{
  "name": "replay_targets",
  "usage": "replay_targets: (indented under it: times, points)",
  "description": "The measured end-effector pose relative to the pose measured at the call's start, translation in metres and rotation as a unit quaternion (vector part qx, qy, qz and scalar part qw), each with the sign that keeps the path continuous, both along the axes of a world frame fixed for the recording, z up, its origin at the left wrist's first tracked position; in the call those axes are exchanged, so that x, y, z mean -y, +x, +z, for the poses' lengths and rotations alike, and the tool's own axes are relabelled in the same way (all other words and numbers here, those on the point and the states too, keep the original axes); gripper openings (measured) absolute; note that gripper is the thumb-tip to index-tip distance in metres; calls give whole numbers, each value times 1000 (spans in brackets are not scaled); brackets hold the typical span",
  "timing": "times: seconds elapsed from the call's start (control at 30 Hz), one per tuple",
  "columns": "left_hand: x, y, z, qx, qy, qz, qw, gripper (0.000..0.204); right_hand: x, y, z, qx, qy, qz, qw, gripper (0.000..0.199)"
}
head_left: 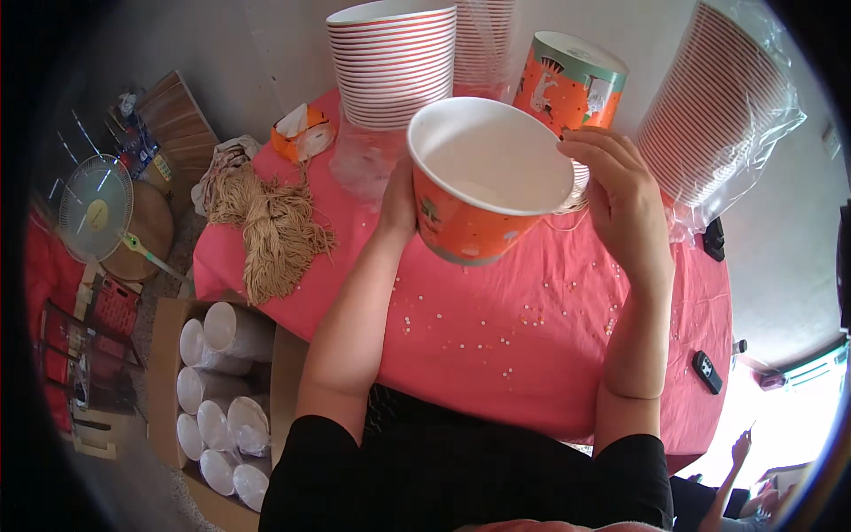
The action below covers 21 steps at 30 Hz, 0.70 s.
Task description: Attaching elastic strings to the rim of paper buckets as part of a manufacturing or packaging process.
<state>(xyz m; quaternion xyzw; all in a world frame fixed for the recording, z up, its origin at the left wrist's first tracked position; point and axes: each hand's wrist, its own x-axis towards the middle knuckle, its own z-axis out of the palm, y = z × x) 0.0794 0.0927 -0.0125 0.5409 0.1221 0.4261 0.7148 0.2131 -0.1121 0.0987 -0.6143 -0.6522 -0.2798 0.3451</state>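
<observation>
the orange paper bucket (474, 222) is nearest, tilted above the middle of the red-covered table (550, 390), its white inside visible. from the left, a carton (288, 359) with wrapped white stacks (235, 332) stands beside the table's left edge. a bundle of beige strings (279, 239) lies near that edge. a bucket stack (390, 71) stands toward the far edge. the left hand (403, 204) grasps the orange paper bucket's left side. behind stands an upturned bucket (550, 89). the right hand (620, 182) has bent fingers at the rim; whether they press, i cannot tell. a remote control (706, 372) lies near the right edge.
</observation>
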Motion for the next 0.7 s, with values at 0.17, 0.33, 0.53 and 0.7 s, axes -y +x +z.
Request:
replay_targets:
  times: [0.17,0.33,0.53,0.7]
  points:
    - [-18,6,-29,-27,105,126,986,43,-12,-46,-22,-11,-56,82,995,28]
    - [1,-9,-25,-58,361,225,903,33,-14,-47,-36,-1,-97,90,991,21]
    - [-26,-98,-17,-214,236,184,930,18,-2,-48,-33,2,-189,123,974,10]
    - [-22,-165,-20,-387,352,176,834,11,10,-38,-33,33,-253,122,959,12]
